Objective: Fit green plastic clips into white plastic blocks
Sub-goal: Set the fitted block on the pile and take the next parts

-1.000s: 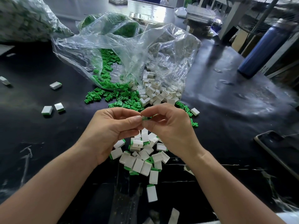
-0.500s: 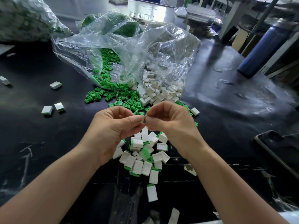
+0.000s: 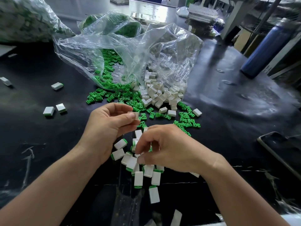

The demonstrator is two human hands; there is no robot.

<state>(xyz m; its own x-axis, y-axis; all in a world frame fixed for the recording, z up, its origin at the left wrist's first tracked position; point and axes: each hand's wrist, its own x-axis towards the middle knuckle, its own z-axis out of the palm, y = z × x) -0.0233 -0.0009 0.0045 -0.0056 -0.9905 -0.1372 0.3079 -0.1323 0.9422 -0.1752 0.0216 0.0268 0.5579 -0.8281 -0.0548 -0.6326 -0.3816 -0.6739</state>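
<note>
My left hand point(image 3: 107, 128) pinches a white block point(image 3: 134, 115) between thumb and fingers, raised above the black table. My right hand point(image 3: 169, 150) is lower, its fingers curled down over the heap of assembled white blocks with green clips point(image 3: 138, 178). Blur and its own fingers hide whether it holds a piece. Loose green clips point(image 3: 114, 95) and empty white blocks point(image 3: 161, 95) spill from a clear plastic bag point(image 3: 130, 51) just beyond both hands.
A few assembled blocks point(image 3: 48, 110) lie scattered at the left. A blue bottle point(image 3: 263, 51) stands at the far right, and a dark flat device point(image 3: 280, 149) lies near the right edge. Another filled bag point(image 3: 24, 18) sits at the back left.
The hands, pressed together over a clip and block before, have parted. My right hand has dropped to the heap of assembled blocks; my left hand stays raised with a white block.
</note>
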